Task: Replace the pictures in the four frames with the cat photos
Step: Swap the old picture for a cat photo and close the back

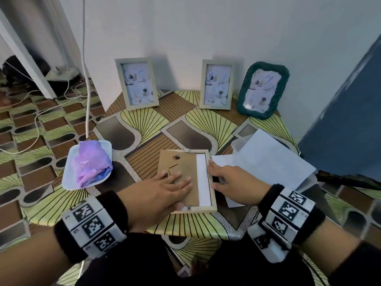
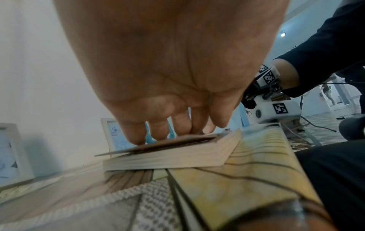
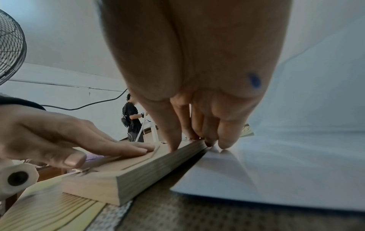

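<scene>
Frame in work: we have a wooden frame (image 1: pixel 212 195) lying face down on the patterned surface (image 1: pixel 144 120), close to the near edge.
Backing: a brown backing board (image 1: pixel 183 168) sits askew in the frame, shifted left, leaving a white strip (image 1: pixel 202 178) bare along its right side; in the left wrist view its left edge rides above the frame.
Left hand: our left hand (image 1: pixel 158 190) lies flat on the backing board with straight fingers (image 2: pixel 136 132), pressing and grasping nothing.
Right hand: our right hand (image 1: pixel 233 182) rests its fingertips (image 3: pixel 171 140) on the frame's right rail, fingers bent down; nothing is clasped.
Paper: white sheets (image 1: pixel 268 159) lie just right of the frame.
Other frames: two pale frames (image 1: pixel 137 83) (image 1: pixel 217 84) and a green frame (image 1: pixel 262 89) stand against the wall.
Left side: a white tray (image 1: pixel 68 174) holds purple plastic (image 1: pixel 90 162).
</scene>
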Available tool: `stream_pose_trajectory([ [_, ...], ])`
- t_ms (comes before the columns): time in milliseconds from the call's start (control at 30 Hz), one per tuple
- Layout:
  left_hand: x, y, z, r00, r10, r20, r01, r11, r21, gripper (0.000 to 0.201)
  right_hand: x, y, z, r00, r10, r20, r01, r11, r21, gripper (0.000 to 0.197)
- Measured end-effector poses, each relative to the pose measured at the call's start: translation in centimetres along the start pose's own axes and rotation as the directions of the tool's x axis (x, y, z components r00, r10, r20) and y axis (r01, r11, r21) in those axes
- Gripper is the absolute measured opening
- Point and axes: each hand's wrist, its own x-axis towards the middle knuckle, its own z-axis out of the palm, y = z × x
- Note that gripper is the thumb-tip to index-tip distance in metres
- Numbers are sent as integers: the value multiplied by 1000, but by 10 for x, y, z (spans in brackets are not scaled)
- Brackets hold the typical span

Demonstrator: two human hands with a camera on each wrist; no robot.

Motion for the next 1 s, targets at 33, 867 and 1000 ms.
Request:
stream_pose_trajectory([
  [33,0,0,-1,1000,3,9,-3,999,-36,61,-1,0,-1,1000,1,-1,-1,1000,-1,53],
  [867,14,-5,-11,994,104,-15,-105,975,-196,64,-2,0,-4,999,7,-39,-9,999,-48,53],
  [1000,15,-8,-12,991,129,-45,-137,963,-232,61,-2,0,-5,999,2,-44,-4,999,-51,51],
])
